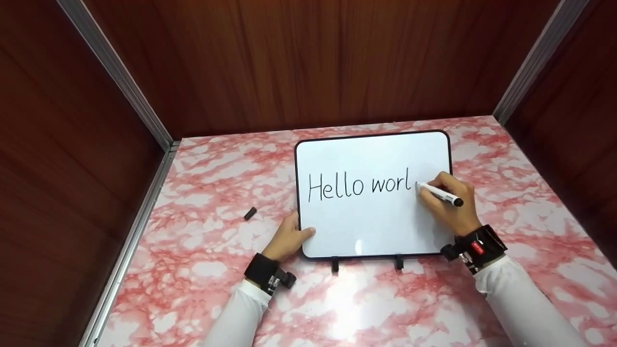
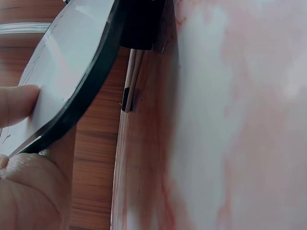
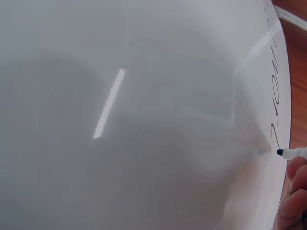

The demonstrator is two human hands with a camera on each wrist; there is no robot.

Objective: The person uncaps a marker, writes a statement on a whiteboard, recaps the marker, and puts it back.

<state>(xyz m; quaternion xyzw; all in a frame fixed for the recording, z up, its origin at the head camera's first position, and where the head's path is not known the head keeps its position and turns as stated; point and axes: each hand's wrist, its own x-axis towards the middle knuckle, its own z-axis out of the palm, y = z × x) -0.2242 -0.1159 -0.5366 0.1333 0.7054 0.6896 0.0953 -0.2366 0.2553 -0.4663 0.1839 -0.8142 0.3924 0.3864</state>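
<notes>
A whiteboard (image 1: 366,221) with a dark frame stands tilted back on the table, with "Hello worl" in black handwriting across its upper half. My left hand (image 1: 285,238) grips its lower left edge, thumb on the white face and the other fingers hidden behind. In the left wrist view the thumb (image 2: 19,103) lies flat near the frame. My right hand (image 1: 453,200) pinches a white marker (image 1: 439,193) with a black end, just right of the letter "l". The right wrist view shows the marker's black tip (image 3: 280,152) at the board's face; whether it touches is unclear.
A small black marker cap (image 1: 250,213) lies on the red-and-white marbled table (image 1: 202,270), left of the board. Two black stand feet (image 1: 399,261) jut out under the board. Dark wood-grain panels (image 1: 308,62) with metal edge strips enclose the back and sides.
</notes>
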